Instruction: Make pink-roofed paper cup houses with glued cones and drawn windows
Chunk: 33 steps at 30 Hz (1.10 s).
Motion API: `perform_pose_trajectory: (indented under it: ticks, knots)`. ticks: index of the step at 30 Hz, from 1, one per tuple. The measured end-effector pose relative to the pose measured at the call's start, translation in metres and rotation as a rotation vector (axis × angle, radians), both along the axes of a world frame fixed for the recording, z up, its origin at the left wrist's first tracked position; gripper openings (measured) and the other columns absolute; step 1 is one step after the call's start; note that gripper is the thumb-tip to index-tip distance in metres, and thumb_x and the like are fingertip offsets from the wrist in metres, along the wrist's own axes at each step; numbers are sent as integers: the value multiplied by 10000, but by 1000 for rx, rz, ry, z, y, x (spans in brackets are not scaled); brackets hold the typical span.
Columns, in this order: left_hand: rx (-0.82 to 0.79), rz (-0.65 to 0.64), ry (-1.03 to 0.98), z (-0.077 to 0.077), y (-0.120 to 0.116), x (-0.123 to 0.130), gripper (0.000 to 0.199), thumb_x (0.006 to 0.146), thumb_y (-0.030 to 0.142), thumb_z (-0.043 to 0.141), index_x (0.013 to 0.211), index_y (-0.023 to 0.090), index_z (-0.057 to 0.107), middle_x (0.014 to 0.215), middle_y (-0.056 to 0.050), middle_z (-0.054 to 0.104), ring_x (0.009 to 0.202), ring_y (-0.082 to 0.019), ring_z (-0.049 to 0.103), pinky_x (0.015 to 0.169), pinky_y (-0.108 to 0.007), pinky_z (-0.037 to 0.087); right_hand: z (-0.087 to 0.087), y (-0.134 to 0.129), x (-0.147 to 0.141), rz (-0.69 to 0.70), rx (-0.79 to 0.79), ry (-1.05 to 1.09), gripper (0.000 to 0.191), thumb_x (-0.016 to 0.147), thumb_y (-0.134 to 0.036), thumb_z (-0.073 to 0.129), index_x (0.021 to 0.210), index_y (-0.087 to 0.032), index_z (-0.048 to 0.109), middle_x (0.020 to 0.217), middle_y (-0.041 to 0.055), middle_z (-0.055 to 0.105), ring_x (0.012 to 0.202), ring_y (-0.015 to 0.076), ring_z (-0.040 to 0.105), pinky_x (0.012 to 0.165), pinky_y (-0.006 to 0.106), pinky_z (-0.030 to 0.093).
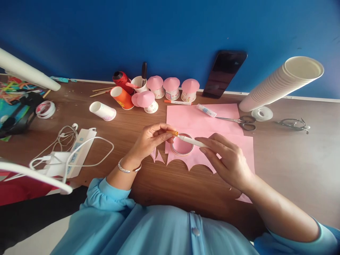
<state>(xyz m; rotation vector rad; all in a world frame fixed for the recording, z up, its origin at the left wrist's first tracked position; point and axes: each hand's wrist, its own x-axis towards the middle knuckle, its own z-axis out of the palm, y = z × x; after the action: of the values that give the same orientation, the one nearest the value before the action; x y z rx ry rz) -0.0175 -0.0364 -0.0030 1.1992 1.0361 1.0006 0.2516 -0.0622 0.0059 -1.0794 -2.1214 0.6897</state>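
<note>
Orange-yellow and small, a tubular pen cap [173,133] is pinched between the thumb and fingers of the left hand [151,141], which is nearly closed. The right hand [230,156], its thumb and fingers closed on a slim white marker pen [195,142], points the tip at the cap's open end. Beneath the pen is a round, shallow ring [183,154] on pink paper sheets [200,122] with a scalloped near edge. Farther out, a white labelled tube [206,110] and dark-handled metal scissors [247,124] overlap the paper, with a white tape roll [262,114] just beside the scissors. Beyond the sheets stand small decorated white cups with pink conical paper tops [171,88]. A black phone [225,74] leans against the blue wall [170,35], left of a tall stack of white paper cups [278,85].
</note>
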Motion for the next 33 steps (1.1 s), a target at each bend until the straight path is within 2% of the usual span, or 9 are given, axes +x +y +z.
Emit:
perform_pose_trajectory:
  ticks: [8, 12, 18, 20, 25, 27, 28, 30, 33]
  knots:
    - [19, -16, 27, 6, 2, -1, 178, 872, 340, 823, 945, 182, 786, 872, -37, 795, 703, -121, 730, 685, -235, 602, 4, -2, 3, -23, 95, -55, 301, 1066, -194, 514, 1333, -230, 647, 884, 28, 608, 688, 148, 605, 600, 280, 481]
    - [23, -95, 105, 11, -1, 1, 197, 886, 366, 805, 965, 186, 789, 856, -42, 791, 692, -134, 725, 641, -246, 610, 5, -2, 2, -1, 114, -172, 305, 1076, -230, 483, 1329, -227, 653, 881, 44, 641, 677, 159, 619, 589, 295, 476]
    - [81, -133, 162, 22, -7, 4, 196, 919, 385, 767, 978, 200, 789, 799, -39, 780, 643, -150, 721, 596, -274, 624, 9, -4, 0, 39, 336, -307, 264, 1069, -215, 472, 1197, -173, 700, 758, 43, 636, 590, 166, 538, 535, 322, 390]
    - [154, -125, 203, 25, -9, 5, 166, 932, 368, 754, 968, 211, 793, 802, -39, 787, 646, -149, 725, 605, -270, 616, 8, -6, -3, 23, 239, -247, 275, 1082, -219, 439, 1157, -163, 697, 771, 46, 637, 598, 165, 547, 535, 313, 389]
    - [282, -135, 306, 23, -8, 7, 129, 930, 351, 754, 946, 237, 810, 880, -48, 808, 752, -168, 754, 689, -276, 610, 2, -9, -13, 34, -346, 32, 280, 1097, -298, 447, 1068, -198, 707, 790, 21, 681, 659, 159, 616, 586, 271, 456]
    - [263, -156, 284, 18, -6, 7, 194, 926, 383, 758, 1053, 242, 799, 926, -55, 814, 780, -177, 763, 716, -280, 611, -2, -2, -15, 60, -453, 86, 294, 1095, -331, 455, 1064, -204, 718, 792, 16, 685, 673, 161, 622, 605, 271, 472]
    - [255, -160, 266, 14, -3, 7, 284, 926, 399, 757, 1167, 250, 768, 977, -61, 816, 800, -180, 766, 732, -284, 614, -5, 5, -14, 53, -441, 85, 302, 1092, -344, 458, 1075, -205, 725, 805, 21, 682, 687, 166, 625, 619, 277, 480]
    - [289, -102, 265, 4, 2, 4, 515, 931, 415, 750, 1409, 273, 625, 1120, -79, 799, 870, -178, 762, 784, -293, 618, -13, 27, -7, -37, -259, 39, 283, 1068, -347, 497, 1086, -207, 742, 856, 42, 666, 723, 179, 626, 659, 300, 498]
    - [420, 174, 451, -11, 8, -7, 456, 969, 357, 696, 1404, 249, 608, 1182, -83, 758, 940, -153, 733, 873, -303, 610, -30, 73, 14, -315, 43, -115, 283, 1030, -316, 516, 1158, -241, 758, 952, 79, 643, 810, 224, 631, 701, 356, 521]
